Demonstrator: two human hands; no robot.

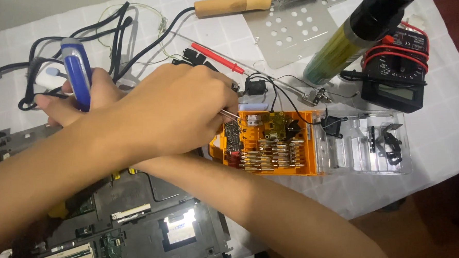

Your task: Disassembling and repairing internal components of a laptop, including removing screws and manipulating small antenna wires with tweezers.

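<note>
The person's arms are crossing over the work. The left hand (179,108), coming in from the lower left, is lying over the other arm and pinching a thin metal tool, probably tweezers (230,113), fingers closed narrowly on it, its tip pointing toward three o'clock at the edge of the orange bit case (263,143). The right hand (76,99), its arm running up from the lower right beneath the left one, is sitting at about nine o'clock from the left hand and gripping a blue-handled tool (77,71) that is standing nearly upright, fingers wrapped around its lower part.

The orange bit case is lying open at the centre, rows of driver bits in its lower half and a small green circuit board (276,124) resting on top. Its clear lid (364,143) is folding out toward three o'clock, holding a few black parts. At one o'clock from the case a dark spray can (359,33) is lying tilted, touching a black multimeter (397,80) with red leads. At twelve o'clock a wooden-handled soldering iron (234,4) is resting on a perforated metal plate (295,30). A red probe (216,57) is lying just above the left hand. At seven o'clock an opened laptop chassis (135,221) is showing its boards.
</note>
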